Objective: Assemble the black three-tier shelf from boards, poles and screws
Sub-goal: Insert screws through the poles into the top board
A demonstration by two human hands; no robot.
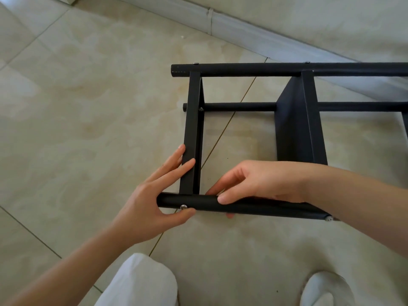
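Black metal shelf [295, 120]: lying on its side on the tiled floor [88, 107], boards on edge, poles running left to right.
Near pole [254, 205]: round, painted smooth, likely slippery; screw [183, 206] seated near its left end, another at its right.
End board [191, 138]: thin, stiff, joined to near and far poles.
Weight: probably light for its bulk, rigid once screws bite, prone to racking while loose.
Best hold: pole beside a board joint, not mid-span.
Left hand [150, 202]: fingers spread flat along end board, thumb just under the screw.
Right hand [254, 184]: fingers curled round near pole, gripping from above.
Far pole [287, 69]: two screw heads showing on top.
Surroundings: baseboard [242, 27] behind, white trouser knee [141, 281] and shoe [324, 290] below.
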